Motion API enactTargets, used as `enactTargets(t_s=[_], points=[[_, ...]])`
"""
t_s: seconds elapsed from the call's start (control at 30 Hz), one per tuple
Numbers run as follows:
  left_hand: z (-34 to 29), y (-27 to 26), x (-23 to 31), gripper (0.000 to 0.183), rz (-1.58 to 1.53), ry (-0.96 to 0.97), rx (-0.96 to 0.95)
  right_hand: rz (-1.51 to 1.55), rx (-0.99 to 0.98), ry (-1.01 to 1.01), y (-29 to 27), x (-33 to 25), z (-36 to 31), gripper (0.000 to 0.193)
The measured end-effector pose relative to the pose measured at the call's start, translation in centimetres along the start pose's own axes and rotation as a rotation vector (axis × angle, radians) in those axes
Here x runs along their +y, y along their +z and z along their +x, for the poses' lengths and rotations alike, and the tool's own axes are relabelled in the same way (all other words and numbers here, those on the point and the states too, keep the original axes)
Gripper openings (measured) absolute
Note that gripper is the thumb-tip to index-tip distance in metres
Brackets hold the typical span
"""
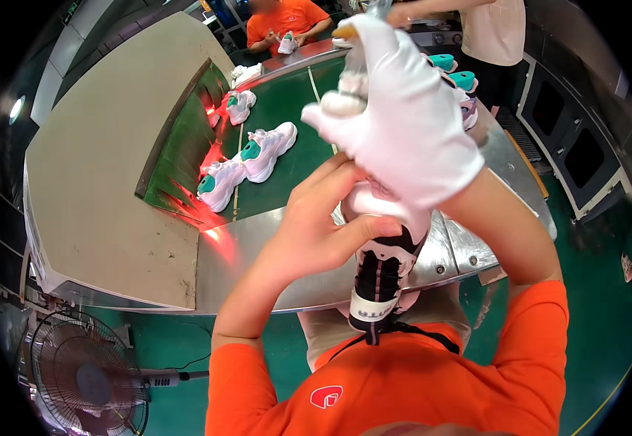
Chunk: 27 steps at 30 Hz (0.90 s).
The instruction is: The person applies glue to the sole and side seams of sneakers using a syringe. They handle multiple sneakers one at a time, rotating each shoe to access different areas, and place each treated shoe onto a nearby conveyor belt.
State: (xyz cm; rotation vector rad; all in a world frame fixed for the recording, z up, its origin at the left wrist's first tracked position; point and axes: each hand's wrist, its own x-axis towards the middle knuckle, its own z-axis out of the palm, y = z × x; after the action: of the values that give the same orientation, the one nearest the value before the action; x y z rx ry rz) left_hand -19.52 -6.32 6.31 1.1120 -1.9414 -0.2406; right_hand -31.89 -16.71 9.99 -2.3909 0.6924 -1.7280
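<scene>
My bare left hand (323, 218) grips a white and black sneaker (377, 283) from its left side, thumb across it. The black-laced part and a pale band with dark lettering lie toward my waist; my hands cover much of the far part. Over that far part is my right hand (417, 109) in a white glove, thumb apart from the bent index finger. A blurred, see-through object (354, 65) shows between them and seems to be held; its kind is unclear. The glove's index tip looks yellow-brown.
White sneakers with green insides (268, 149) stand on the green conveyor belt (287, 192), near a red-lit curtained opening (185, 160). More shoes (461, 80) are at the far right. A person in orange (287, 22) handles a shoe across the belt. A fan (90, 381) stands lower left.
</scene>
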Motion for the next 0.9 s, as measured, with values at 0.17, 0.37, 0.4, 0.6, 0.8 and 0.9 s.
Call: enactTargets(t_s=[0.17,0.37,0.4,0.6,0.8,0.9], points=[[-0.5,-0.1,-0.6,0.048,-0.1,0.048,0.022,0.126,0.01,0.178,-4.8,2.0,-2.9,0.056],[-0.7,0.3,-3.1,0.039,-0.327,-0.031,0.161,0.238,-0.196,0.968,-10.6,6.6,-16.2,0.059],[-0.5,0.6,-3.6,0.038,-0.31,-0.009,0.134,0.244,-0.251,1.113,-11.2,7.8,-18.1,0.058],[1.6,0.5,-5.3,0.039,-0.164,0.007,0.064,0.571,-0.398,1.15,-13.2,7.7,-17.8,0.058],[2.6,0.6,-5.8,0.043,-0.244,-0.065,0.003,1.45,-0.257,0.581,-10.9,6.1,-11.0,0.076],[2.9,0.5,-6.0,0.042,-0.226,-0.055,-0.004,1.555,-0.299,0.537,-9.6,5.9,-9.3,0.084]])
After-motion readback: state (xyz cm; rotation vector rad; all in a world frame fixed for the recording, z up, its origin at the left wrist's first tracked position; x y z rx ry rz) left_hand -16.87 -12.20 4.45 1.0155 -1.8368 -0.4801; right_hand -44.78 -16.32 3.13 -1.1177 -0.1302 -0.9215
